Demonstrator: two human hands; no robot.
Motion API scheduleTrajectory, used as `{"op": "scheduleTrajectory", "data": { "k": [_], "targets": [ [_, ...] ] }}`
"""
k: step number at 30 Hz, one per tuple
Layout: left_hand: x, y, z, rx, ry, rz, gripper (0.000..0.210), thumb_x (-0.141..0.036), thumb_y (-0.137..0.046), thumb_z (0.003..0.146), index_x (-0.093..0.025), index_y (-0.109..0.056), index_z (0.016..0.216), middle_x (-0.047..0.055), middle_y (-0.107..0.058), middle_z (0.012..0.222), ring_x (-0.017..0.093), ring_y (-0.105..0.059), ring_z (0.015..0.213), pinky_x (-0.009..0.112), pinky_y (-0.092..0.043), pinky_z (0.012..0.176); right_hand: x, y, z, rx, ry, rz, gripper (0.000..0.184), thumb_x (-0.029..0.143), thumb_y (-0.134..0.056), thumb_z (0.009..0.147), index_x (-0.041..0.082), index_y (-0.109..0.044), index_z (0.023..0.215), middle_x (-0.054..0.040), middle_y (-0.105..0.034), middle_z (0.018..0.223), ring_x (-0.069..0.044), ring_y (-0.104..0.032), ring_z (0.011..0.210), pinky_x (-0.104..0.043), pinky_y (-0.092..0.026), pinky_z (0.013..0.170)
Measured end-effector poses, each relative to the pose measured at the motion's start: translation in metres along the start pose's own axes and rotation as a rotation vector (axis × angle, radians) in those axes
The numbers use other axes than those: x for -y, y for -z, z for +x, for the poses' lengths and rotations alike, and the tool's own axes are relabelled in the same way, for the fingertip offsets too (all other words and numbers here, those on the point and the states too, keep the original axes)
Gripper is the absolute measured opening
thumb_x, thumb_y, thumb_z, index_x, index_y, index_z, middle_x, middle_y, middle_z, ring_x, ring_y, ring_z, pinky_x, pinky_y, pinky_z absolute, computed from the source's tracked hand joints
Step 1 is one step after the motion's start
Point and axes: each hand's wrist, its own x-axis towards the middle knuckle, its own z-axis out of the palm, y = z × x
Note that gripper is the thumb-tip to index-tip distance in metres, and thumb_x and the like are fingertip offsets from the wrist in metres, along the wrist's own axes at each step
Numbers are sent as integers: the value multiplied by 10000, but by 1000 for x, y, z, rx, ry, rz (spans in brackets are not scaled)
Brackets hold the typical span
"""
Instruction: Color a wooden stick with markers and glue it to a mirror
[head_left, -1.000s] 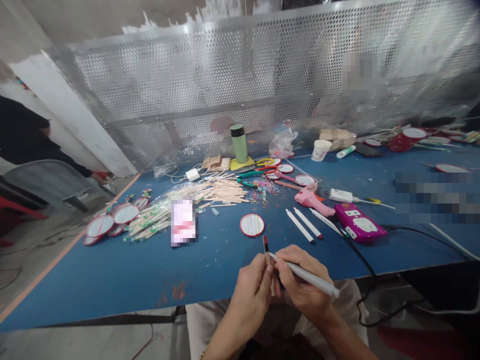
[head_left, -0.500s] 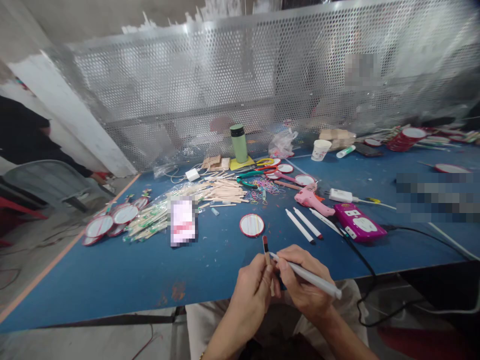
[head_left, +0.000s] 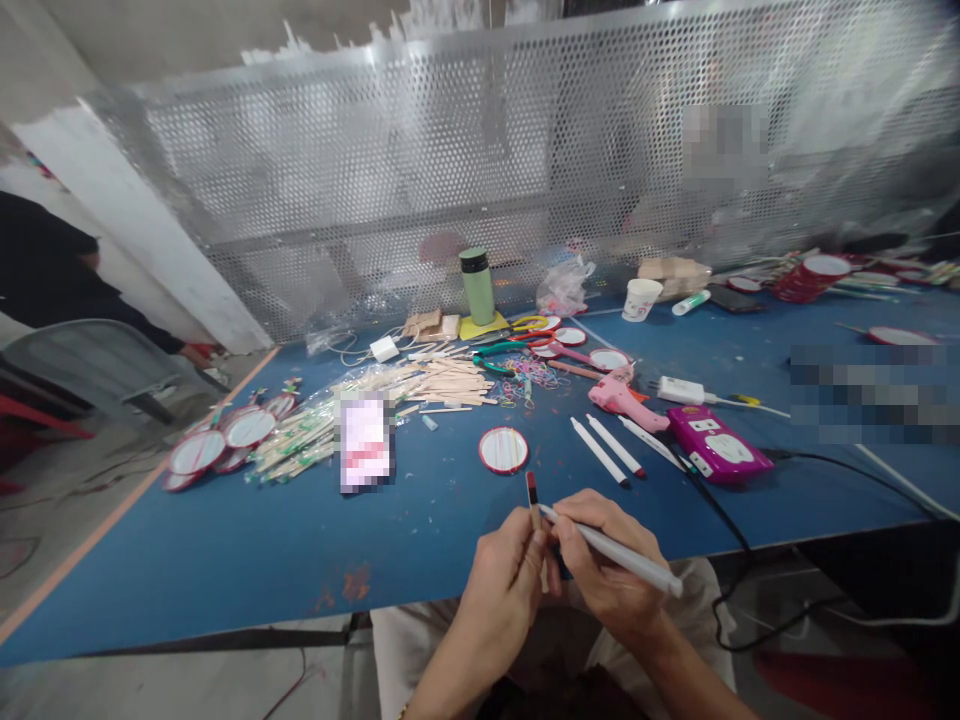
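Observation:
My left hand is closed around a flat wooden stick, held near upright, its top end coloured red with a black band below. My right hand grips a white marker pen like a pencil, tip pointing left at the stick. Whether the tip touches the wood I cannot tell. Just beyond the hands lies a round white disc with a red rim and pale stripes across it. To its right rest several white markers with dark or red ends.
A pink glue gun and a magenta power strip with a black cable lie to the right. Wooden sticks, a lit phone and red-rimmed discs are left. A green bottle stands before a perforated metal screen.

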Motion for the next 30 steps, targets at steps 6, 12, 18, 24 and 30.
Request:
{"op": "scheduleTrajectory", "data": {
  "k": [6, 12, 18, 24, 30],
  "targets": [
    [-1, 0, 0, 0, 8, -8, 384, -510, -409, 1006, -219, -468, 763, -73, -442, 526, 101, -391, 447, 212, -308, 475, 1, 0, 0, -16, -12, -9, 151, 77, -582, 854, 206, -661, 848, -14, -698, 668, -136, -659, 546, -226, -548, 515],
    [0, 0, 0, -6, 0, -7, 373, -493, -410, 1008, -217, -473, 765, -70, -454, 537, 95, -377, 441, 209, -298, 468, 1, -1, 1, 19, 7, -23, 152, 75, -571, 871, 206, -647, 865, -16, -695, 673, -129, -654, 552, -226, -549, 517],
    [1, 0, 0, -2, 5, -14, 360, -474, -414, 1014, -218, -469, 766, -83, -425, 514, 94, -366, 430, 210, -303, 474, 0, 0, 0, -4, 19, -35, 157, 65, -575, 866, 205, -645, 876, -14, -695, 689, -127, -658, 568, -221, -551, 535],
    [1, 0, -1, 3, 0, -19, 361, -466, -411, 1020, -216, -469, 766, -79, -426, 524, 97, -377, 447, 213, -303, 485, 1, 0, 1, 1, 28, -20, 169, 49, -575, 859, 205, -635, 885, -15, -690, 691, -129, -659, 568, -218, -551, 539],
    [2, 0, -1, 5, 0, -18, 354, -458, -409, 1021, -216, -463, 769, -75, -443, 539, 94, -385, 453, 212, -306, 490, 1, 0, 0, -5, 26, -26, 164, 58, -576, 856, 205, -644, 878, -11, -697, 693, -126, -663, 567, -212, -551, 540]
  ]
}}
